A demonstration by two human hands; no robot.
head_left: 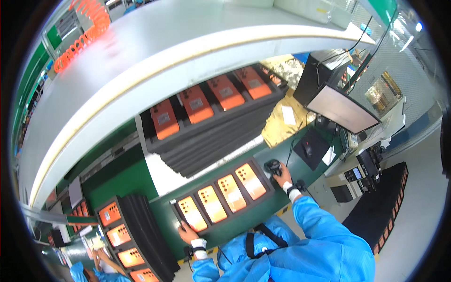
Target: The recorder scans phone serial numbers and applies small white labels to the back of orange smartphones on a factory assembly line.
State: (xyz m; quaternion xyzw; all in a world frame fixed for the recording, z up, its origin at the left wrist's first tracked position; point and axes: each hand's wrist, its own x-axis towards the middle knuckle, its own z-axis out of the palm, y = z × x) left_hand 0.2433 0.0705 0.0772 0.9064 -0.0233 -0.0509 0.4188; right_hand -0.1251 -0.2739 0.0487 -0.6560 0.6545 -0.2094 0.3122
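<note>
Phones (212, 204) fill the tray (262, 178); right hand (283, 177) grips scanner (272, 166) beside it; left hand (188, 233) meets its corner, hold and progress unclear.

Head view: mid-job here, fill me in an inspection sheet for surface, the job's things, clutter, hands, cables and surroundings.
Surface: green bench, partly covered.
Job's things: black tray holding four orange phone-shaped pieces in a row; a tall tray stack behind, another stack at left.
Clutter: dark mouse on a black pad, white paper beside it.
Hands: left hand at the tray's near left corner, grip unclear; right hand holding a black handheld device.
Cables: black cable at upper right; orange coiled hose at upper left.
Surroundings: monitor at right; a co-worker's hands at lower left.
</note>
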